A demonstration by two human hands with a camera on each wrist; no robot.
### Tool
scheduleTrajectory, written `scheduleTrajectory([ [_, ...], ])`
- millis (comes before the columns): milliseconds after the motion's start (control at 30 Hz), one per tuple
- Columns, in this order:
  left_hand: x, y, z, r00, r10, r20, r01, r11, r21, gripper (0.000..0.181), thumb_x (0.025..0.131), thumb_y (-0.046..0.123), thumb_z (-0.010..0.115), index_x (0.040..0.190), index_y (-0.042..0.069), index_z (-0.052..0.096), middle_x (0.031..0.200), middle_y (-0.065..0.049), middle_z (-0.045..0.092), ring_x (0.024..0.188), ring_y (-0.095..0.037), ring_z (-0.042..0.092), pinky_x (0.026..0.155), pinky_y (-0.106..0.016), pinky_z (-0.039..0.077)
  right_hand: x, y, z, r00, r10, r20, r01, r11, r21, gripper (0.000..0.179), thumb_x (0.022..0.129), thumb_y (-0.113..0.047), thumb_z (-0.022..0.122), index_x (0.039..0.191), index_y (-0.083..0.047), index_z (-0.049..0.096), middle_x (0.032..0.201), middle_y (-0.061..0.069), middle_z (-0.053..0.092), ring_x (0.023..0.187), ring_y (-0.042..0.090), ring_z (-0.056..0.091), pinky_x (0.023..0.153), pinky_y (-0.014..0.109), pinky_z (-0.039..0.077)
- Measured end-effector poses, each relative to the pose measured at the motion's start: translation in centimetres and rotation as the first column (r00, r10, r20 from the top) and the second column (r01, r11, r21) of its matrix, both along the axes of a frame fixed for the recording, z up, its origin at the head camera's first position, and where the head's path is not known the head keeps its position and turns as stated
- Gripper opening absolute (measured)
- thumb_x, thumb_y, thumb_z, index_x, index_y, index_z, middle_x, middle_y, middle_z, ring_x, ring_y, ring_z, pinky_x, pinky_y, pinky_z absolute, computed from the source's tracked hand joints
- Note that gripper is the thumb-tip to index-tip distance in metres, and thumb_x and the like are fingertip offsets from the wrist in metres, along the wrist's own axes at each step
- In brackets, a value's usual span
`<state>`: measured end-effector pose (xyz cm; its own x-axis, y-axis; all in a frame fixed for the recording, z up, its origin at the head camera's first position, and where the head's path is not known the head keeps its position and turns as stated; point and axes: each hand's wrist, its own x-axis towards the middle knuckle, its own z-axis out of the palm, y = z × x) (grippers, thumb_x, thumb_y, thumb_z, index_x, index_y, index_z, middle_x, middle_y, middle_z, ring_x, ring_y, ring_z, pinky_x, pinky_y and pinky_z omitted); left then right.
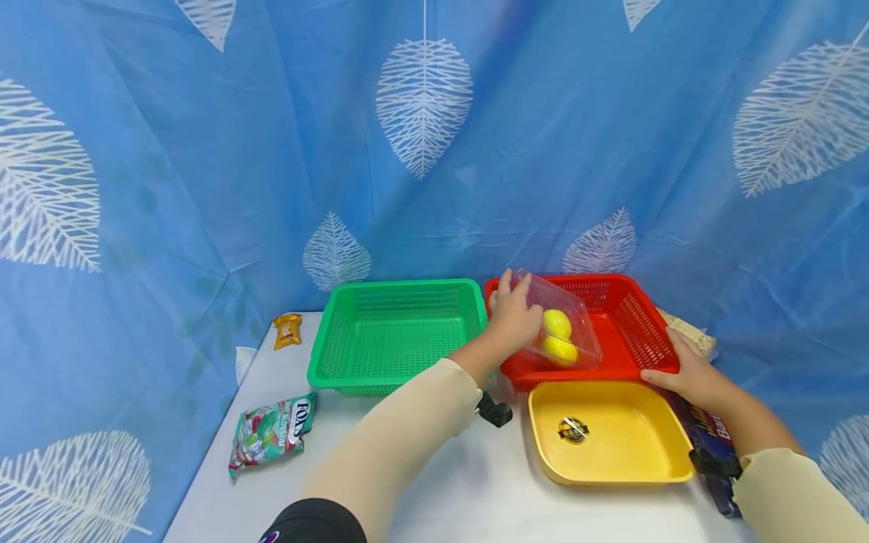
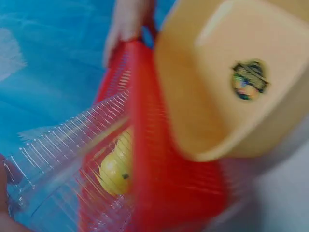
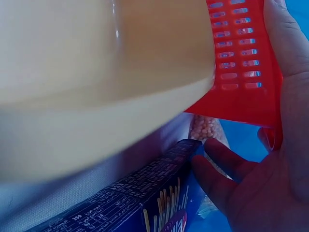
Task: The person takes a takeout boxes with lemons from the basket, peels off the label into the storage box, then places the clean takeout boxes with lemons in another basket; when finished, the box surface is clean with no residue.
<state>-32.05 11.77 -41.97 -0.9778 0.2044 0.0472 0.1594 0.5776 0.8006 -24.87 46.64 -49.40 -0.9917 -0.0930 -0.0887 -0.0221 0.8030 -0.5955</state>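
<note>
My left hand [image 1: 516,315] grips a clear plastic container [image 1: 577,302] by its left end, tilted over the left part of a red basket [image 1: 627,332]. Two yellow lemons [image 1: 557,324] show through the clear plastic; in the left wrist view the lemons [image 2: 116,169] sit behind its ribbed wall. On the basket's right rim, my right hand [image 1: 692,369] holds on, thumb at the front corner. In the right wrist view, the other fingers [image 3: 217,186] of that hand reach below the rim, beside a dark blue box [image 3: 159,193]. The left fingertips are mostly outside the left wrist view.
A yellow bin [image 1: 611,434] with a round sticker stands right in front of the red basket. Left of it sits a green basket [image 1: 400,343]. A green candy bag [image 1: 271,434] and a small orange packet [image 1: 288,330] lie far left. A bag [image 1: 689,332] lies behind the right hand.
</note>
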Motion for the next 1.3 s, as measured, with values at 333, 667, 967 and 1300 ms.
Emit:
scheduleTrajectory([
  [333, 1.3, 1.2, -3.1, 0.993, -0.012, 0.116, 0.026, 0.992, -0.121, 0.081, 0.099, 0.036, 0.064, 0.168, 0.035, 0.022, 0.177, 0.002, 0.005, 0.158, -0.031, 0.029, 0.107, -0.053, 0.053, 0.3, -0.2, 0.0, 1.0, -0.018, 0.02, 0.018, 1.0, -0.013, 0.121, 0.09, -0.047, 0.077, 0.165, 0.003, -0.004, 0.154, 0.04, 0.021, 0.123, 0.057, 0.046, 0.093, 0.067, 0.056],
  [667, 1.3, 2.0, -3.3, 0.981, 0.005, 0.196, 0.051, 0.96, -0.277, 0.076, 0.099, 0.036, 0.068, 0.166, 0.033, 0.031, 0.177, -0.002, 0.008, 0.16, -0.033, 0.026, 0.101, -0.05, 0.057, 0.1, -0.1, -0.3, 0.999, -0.04, 0.029, 0.04, 0.999, -0.021, 0.127, 0.087, -0.052, 0.079, 0.167, -0.006, -0.007, 0.157, 0.038, 0.019, 0.127, 0.057, 0.043, 0.09, 0.063, 0.059],
  [967, 1.9, 1.5, -3.2, 0.974, 0.003, 0.225, 0.058, 0.963, -0.264, 0.07, 0.097, 0.036, 0.071, 0.161, 0.035, 0.042, 0.175, -0.007, 0.02, 0.163, -0.032, 0.013, 0.099, -0.051, 0.058, 0.2, -0.2, -0.3, 0.998, -0.038, 0.055, 0.039, 0.999, -0.024, 0.127, 0.088, -0.052, 0.078, 0.166, -0.003, -0.009, 0.157, 0.04, 0.016, 0.127, 0.059, 0.041, 0.089, 0.064, 0.059],
  [1300, 2.7, -0.5, -2.3, 0.985, -0.002, 0.172, 0.027, 0.989, -0.147, 0.076, 0.093, 0.032, 0.076, 0.161, 0.03, 0.042, 0.164, 0.002, 0.044, 0.143, -0.023, 0.052, 0.087, -0.044, 0.064, 0.1, 0.1, -0.2, 0.999, -0.019, 0.037, 0.021, 0.999, -0.037, 0.126, 0.088, -0.05, 0.079, 0.166, -0.004, -0.008, 0.155, 0.039, 0.02, 0.124, 0.057, 0.046, 0.087, 0.06, 0.061],
])
